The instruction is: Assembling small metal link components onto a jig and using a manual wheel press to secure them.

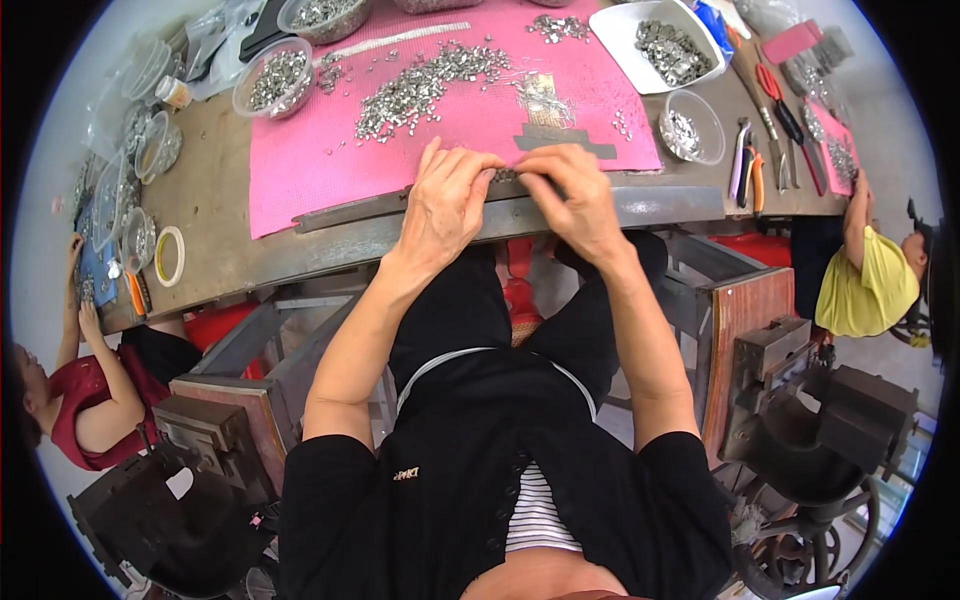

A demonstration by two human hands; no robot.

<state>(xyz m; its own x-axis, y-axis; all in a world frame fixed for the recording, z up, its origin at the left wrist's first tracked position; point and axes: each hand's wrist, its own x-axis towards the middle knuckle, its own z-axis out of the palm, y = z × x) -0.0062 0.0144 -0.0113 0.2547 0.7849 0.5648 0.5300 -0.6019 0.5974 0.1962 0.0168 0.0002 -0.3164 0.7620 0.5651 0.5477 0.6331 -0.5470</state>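
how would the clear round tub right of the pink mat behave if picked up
The clear tub looks like thin plastic, so it would probably flex if squeezed. Its loose metal pieces may slide when it tilts, and with no lid visible, they could spill.

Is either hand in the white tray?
No: the left hand and right hand are at the dark strip along the near edge of the table.

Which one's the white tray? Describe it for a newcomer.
On the workbench, find the pink mat. At its far right sits the white tray, holding small metal pieces. Unlike the round, clear tub beside it, this one is opaque with straighter sides.
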